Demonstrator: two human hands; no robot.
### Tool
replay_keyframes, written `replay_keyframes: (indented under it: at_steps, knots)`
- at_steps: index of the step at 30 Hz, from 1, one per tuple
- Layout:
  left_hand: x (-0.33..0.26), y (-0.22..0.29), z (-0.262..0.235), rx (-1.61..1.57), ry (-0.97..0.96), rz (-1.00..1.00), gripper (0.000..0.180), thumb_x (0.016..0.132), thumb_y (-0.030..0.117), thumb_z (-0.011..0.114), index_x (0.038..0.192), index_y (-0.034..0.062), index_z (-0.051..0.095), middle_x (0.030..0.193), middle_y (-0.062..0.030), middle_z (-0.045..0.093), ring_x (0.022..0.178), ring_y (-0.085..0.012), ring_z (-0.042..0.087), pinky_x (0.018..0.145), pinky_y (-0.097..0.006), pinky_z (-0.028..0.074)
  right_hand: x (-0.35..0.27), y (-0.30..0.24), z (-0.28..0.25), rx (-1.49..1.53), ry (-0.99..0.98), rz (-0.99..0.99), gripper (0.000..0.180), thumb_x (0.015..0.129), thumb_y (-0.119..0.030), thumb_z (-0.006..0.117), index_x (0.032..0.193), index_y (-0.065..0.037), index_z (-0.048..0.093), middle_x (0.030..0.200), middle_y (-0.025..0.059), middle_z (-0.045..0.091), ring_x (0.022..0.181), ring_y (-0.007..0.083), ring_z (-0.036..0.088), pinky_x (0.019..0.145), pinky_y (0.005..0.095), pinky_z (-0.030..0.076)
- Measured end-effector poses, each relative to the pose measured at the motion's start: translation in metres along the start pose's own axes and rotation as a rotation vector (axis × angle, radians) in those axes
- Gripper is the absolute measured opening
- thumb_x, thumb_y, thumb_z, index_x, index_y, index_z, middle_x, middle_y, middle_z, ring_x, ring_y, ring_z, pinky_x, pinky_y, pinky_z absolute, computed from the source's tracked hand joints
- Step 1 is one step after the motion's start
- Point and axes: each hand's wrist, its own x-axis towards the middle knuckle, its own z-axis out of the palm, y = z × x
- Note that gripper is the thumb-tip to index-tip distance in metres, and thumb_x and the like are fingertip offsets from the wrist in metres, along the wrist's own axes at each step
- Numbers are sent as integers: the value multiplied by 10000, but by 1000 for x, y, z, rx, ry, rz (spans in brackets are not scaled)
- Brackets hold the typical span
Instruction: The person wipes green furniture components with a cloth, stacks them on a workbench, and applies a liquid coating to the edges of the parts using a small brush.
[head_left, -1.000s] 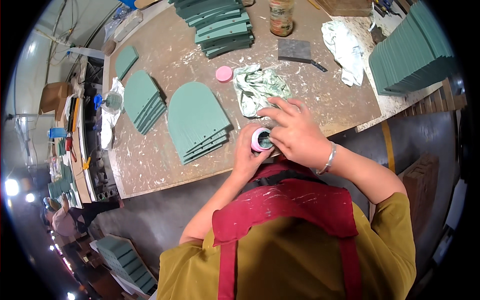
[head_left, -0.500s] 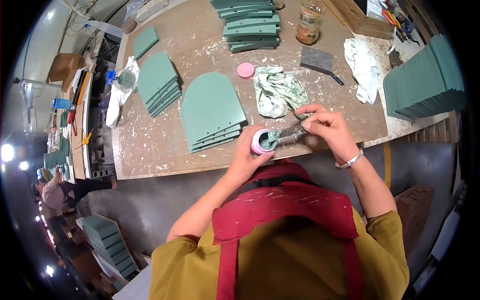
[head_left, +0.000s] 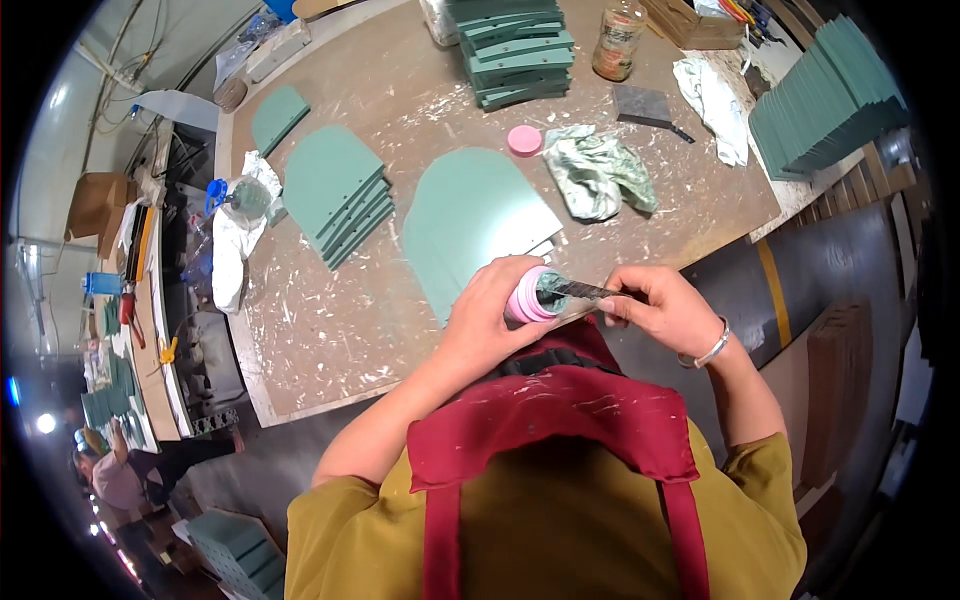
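Note:
My left hand (head_left: pixel 482 318) is closed around a small pink jar (head_left: pixel 526 301), its mouth tipped toward my right hand. Green paste shows at the opening. Between the thumb and fingers of my right hand (head_left: pixel 653 304) is a thin dark putty knife (head_left: pixel 588 290), its far end in the jar's mouth. Just beyond the jar lies a stack of green round-topped panels (head_left: pixel 470 215), with holes along one edge. A pink lid (head_left: pixel 524 141) and a green-stained white rag (head_left: pixel 600 175) rest on the table farther back.
More green panels lie in a stack (head_left: pixel 335 185) at left, a tall pile (head_left: pixel 515 50) at the back and a standing row (head_left: pixel 830 100) at right. A glass jar (head_left: pixel 619 40), a dark flat block (head_left: pixel 641 105) and a white cloth (head_left: pixel 714 110) sit on the worktable (head_left: pixel 330 345). Another person (head_left: pixel 125 465) is far left.
The view has turned, so the table appears tilted. The knife now reaches into the jar at a different slant, and my right hand sits lower, farther from the rag.

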Motion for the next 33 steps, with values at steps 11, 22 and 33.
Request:
replay_keyframes:
  at_steps: [11,22,33]
  knots:
    - [-66,-51,-102,151,-41,114,608,634,138,824,1173,59,555,1135,-146,596,1047,-352,573,883,-419,459,13,-74,122,-351,169,-169,197,905,-75,538,1066,-59,650,702,161,610,643,322,609,623,369,489]
    - [-86,-68,-115,-339,-398,-280,677,758,180,782,1325,31,445,1229,-133,568,1154,-218,552,996,-332,419,-7,1,184,968,-119,84,197,980,-141,515,1125,-17,563,658,-5,518,574,61,455,538,209,377]
    - [16,-101,-150,18,-735,199,536,696,175,773,1169,79,541,1484,-174,377,1257,-339,489,1018,-399,397,27,23,205,388,637,7,308,983,-223,543,1192,-9,619,850,-21,538,758,85,487,717,212,423]
